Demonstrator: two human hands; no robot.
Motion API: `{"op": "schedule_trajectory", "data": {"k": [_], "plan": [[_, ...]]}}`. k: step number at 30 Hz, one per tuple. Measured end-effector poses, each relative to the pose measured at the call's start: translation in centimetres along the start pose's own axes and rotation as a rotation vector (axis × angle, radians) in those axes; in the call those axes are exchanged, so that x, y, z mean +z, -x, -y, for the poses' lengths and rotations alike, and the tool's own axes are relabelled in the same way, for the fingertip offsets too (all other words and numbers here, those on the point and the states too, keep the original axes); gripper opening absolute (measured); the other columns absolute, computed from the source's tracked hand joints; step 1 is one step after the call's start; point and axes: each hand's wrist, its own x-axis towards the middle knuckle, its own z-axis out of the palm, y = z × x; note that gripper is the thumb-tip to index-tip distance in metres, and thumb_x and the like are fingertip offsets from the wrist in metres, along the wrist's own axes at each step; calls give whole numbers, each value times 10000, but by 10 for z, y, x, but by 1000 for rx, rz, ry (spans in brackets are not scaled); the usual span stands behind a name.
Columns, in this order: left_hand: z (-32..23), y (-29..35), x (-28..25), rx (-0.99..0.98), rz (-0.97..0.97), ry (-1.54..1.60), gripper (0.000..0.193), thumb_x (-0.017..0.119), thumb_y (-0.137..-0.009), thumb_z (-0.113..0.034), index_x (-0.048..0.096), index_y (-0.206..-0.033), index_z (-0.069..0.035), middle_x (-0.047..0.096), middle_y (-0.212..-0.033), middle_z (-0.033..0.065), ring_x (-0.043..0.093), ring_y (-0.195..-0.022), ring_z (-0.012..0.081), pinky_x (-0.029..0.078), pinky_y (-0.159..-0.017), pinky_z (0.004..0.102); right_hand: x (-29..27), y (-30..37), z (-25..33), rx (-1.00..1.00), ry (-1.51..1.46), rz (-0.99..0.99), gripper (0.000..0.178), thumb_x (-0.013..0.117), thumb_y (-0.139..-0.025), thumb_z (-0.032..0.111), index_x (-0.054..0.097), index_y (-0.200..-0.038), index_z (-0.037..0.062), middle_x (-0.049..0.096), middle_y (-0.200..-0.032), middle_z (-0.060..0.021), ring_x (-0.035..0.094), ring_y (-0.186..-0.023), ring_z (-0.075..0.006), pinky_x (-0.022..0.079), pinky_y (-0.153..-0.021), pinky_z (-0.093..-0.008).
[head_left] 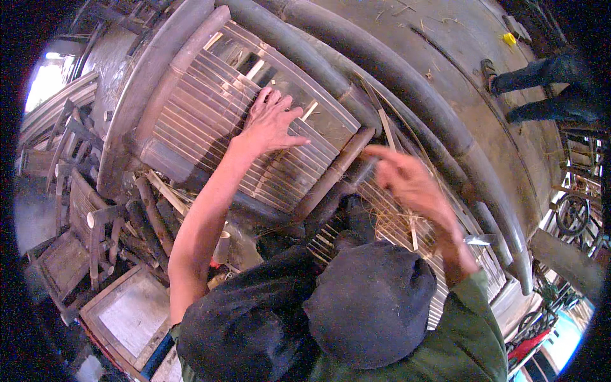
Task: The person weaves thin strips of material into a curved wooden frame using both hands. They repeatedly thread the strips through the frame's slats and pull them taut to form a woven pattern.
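A bamboo panel of narrow slats [203, 108] lies in front of me inside a frame of thick bamboo poles [280, 48]. Slats fill its near part, while the far side has an opening crossed by a few pale pieces. My left hand [270, 124] rests with spread fingers on the slats at the edge of that opening, holding nothing. Close to the panel's right corner is my right hand [407, 178], blurred by motion. Its index finger points toward the short end pole [334, 175], and the other fingers look curled. Whether it holds anything is hidden.
I sit on a slatted bamboo surface [439, 296] littered with fibres. Long curved poles [439, 118] run along the far right. Bamboo chairs [70, 254] and cut poles [153, 216] crowd the left. Another person's legs [541, 89] show at upper right.
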Motion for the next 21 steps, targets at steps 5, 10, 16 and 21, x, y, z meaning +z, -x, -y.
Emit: {"op": "schedule_trajectory", "data": {"k": [5, 10, 16, 21], "plan": [[-3, -5, 8, -191, 113, 132, 297, 539, -915, -357, 712, -926, -116, 658, -948, 123, 527, -1107, 375, 271, -1034, 529, -28, -13, 36, -53, 132, -520, 254, 496, -962, 173, 554, -1187, 68, 653, -845, -88, 631, -770, -211, 510, -707, -351], [-7, -29, 29, -96, 27, 111, 343, 464, -940, -316, 706, -834, -97, 677, -828, 122, 588, -967, 353, 309, -979, 509, 37, -102, -98, 38, 281, -425, 214, 604, -855, 222, 566, -919, 21, 634, -815, -259, 621, -801, -454, 490, -686, -515], [-4, -13, 29, -112, 41, -65, 251, 470, -926, -246, 666, -834, -117, 655, -792, 90, 592, -914, 303, 332, -944, 510, 123, -163, -81, 190, -101, -508, 282, 588, -859, 247, 684, -863, -18, 675, -803, -223, 664, -740, -362, 498, -734, -449], [-5, -15, 35, -188, 92, -66, 236, 467, -916, -224, 670, -971, -118, 674, -893, 78, 585, -957, 268, 325, -968, 509, 137, -159, -65, 266, -706, -281, 356, 462, -957, 328, 625, -792, 57, 594, -610, -61, 523, -492, -182, 420, -487, -323]]}}
